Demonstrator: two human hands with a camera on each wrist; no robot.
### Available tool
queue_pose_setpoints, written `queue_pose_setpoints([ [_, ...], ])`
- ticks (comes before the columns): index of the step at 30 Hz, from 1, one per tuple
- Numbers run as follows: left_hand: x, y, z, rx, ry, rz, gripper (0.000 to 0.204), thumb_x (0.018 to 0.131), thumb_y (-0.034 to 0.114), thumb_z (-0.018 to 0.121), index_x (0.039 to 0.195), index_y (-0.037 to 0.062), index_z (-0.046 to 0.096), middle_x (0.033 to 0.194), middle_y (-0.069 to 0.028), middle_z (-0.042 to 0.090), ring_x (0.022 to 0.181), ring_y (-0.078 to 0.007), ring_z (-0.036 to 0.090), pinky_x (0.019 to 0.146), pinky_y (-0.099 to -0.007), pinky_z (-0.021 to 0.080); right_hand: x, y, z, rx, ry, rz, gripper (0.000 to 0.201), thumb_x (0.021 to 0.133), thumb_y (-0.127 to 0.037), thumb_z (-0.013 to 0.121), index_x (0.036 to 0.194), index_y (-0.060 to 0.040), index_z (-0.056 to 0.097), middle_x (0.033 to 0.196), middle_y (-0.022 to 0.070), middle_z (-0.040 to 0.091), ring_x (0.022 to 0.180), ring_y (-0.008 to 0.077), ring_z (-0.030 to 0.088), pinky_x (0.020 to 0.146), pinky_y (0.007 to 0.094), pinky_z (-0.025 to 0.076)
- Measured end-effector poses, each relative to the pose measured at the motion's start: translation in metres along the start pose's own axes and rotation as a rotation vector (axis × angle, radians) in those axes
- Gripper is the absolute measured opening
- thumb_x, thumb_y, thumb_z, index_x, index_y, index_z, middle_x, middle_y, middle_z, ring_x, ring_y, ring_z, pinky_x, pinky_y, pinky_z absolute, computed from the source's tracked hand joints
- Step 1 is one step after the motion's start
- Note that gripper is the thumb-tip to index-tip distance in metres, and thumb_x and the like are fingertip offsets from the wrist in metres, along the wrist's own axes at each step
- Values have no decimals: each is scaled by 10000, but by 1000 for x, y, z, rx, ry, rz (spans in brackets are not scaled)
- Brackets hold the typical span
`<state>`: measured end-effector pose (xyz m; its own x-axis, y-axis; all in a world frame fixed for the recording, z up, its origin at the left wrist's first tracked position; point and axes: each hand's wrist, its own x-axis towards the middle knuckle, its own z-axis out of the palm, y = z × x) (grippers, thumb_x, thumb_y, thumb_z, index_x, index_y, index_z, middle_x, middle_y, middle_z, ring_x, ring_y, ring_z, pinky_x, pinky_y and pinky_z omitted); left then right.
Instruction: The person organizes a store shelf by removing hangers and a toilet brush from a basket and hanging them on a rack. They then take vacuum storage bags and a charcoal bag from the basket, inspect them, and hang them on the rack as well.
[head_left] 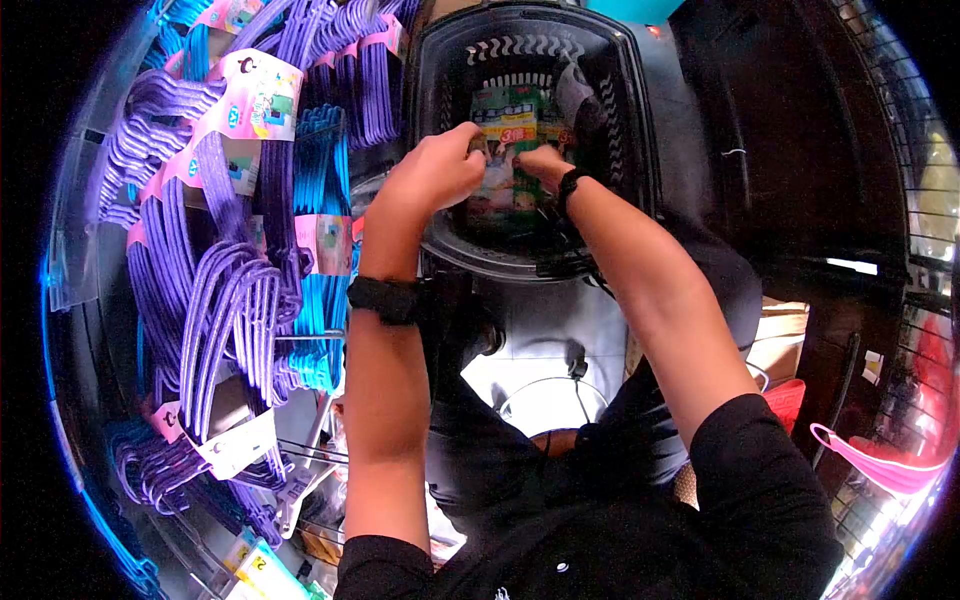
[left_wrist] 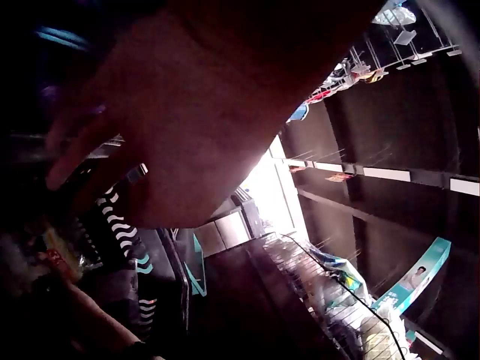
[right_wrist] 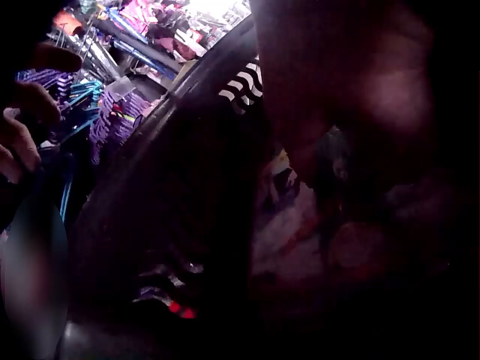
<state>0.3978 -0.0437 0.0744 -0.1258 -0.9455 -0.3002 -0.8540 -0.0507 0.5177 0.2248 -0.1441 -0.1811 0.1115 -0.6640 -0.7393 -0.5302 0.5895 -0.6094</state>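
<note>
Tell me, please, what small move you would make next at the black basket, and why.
I would probably lower the left hand to the green packet and steady it: the right hand is at the packet's right side in the black basket, while the left hand, over the basket, seems to hold nothing.

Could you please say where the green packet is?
In the head view, the green packet is in the black basket, upper middle, by the left hand and right hand.

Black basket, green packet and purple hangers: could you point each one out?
Black basket (head_left: 490, 265): head view, on its near rim.
Green packet (head_left: 503, 157): head view, on its printed front.
Purple hangers (head_left: 222, 195): head view, on one bundle's side.
</note>
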Motion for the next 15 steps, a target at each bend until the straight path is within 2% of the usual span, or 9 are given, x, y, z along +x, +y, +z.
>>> queue_pose_setpoints([
  [3, 3, 2, 1, 5, -42, 26, 407, 962, 257, 539, 1305, 45, 593, 1094, -288, 685, 1005, -432, 683, 892, -448, 536, -7, -5, 7, 133, 65, -124, 329, 830, -228, 709, 928, 79, 642, 934, 137, 680, 886, 290, 648, 802, 466, 503],
  [7, 3, 0, 5, 35, 60, 59, 356, 967, 287, 544, 1188, 23, 636, 1057, -279, 691, 974, -425, 685, 881, -468, 527, -24, -25, 0, -23, 125, -213, 380, 766, -261, 745, 914, 80, 670, 947, 205, 698, 896, 340, 677, 802, 455, 511],
  [8, 4, -2, 5, 50, 111, 61, 344, 969, 294, 541, 1146, 20, 648, 1048, -276, 693, 967, -423, 686, 878, -472, 525, -51, -42, -10, -76, 153, -226, 368, 751, -276, 766, 827, 69, 666, 892, 211, 705, 860, 329, 691, 778, 454, 520],
  [9, 5, -2, 5, 64, 161, 67, 337, 971, 301, 537, 1104, 16, 660, 1039, -273, 696, 959, -421, 687, 875, -477, 524, -78, -55, -20, -58, 183, -236, 372, 744, -287, 775, 806, 63, 667, 861, 201, 704, 827, 320, 692, 761, 452, 521],
  [10, 5, 2, 5, 74, 257, 24, 340, 975, 301, 519, 988, -5, 666, 978, -263, 701, 938, -413, 691, 857, -486, 521, -100, -66, -30, -39, 216, -248, 377, 737, -298, 785, 785, 57, 667, 830, 190, 702, 795, 311, 692, 743, 450, 523],
  [11, 4, 4, 3, 23, 307, 23, 343, 977, 296, 514, 980, -11, 666, 957, -258, 703, 931, -409, 694, 845, -486, 522, -117, -74, -38, -20, 249, -264, 382, 730, -309, 794, 763, 50, 668, 799, 179, 700, 763, 302, 693, 726, 448, 524],
  [12, 3, 5, 0, -29, 358, 20, 345, 978, 291, 508, 972, -16, 665, 937, -254, 704, 924, -406, 696, 833, -486, 522, -111, -74, -43, -25, 347, -370, 348, 746, -286, 789, 811, 46, 706, 770, 141, 705, 699, 245, 683, 678, 402, 526],
  [14, -4, 9, -4, -90, 470, 47, 350, 980, 273, 499, 941, -37, 657, 857, -224, 708, 867, -379, 702, 785, -461, 525, -164, -91, -64, 198, 272, -465, 314, 769, -251, 775, 850, 48, 725, 778, 118, 712, 690, 207, 674, 662, 370, 525],
  [15, -12, 16, -8, -163, 520, 86, 332, 972, 269, 513, 935, -33, 646, 902, -240, 696, 891, -413, 677, 801, -479, 519, -197, -101, -76, 307, 227, -516, 298, 780, -233, 768, 870, 50, 735, 783, 107, 716, 686, 187, 670, 654, 353, 525],
])
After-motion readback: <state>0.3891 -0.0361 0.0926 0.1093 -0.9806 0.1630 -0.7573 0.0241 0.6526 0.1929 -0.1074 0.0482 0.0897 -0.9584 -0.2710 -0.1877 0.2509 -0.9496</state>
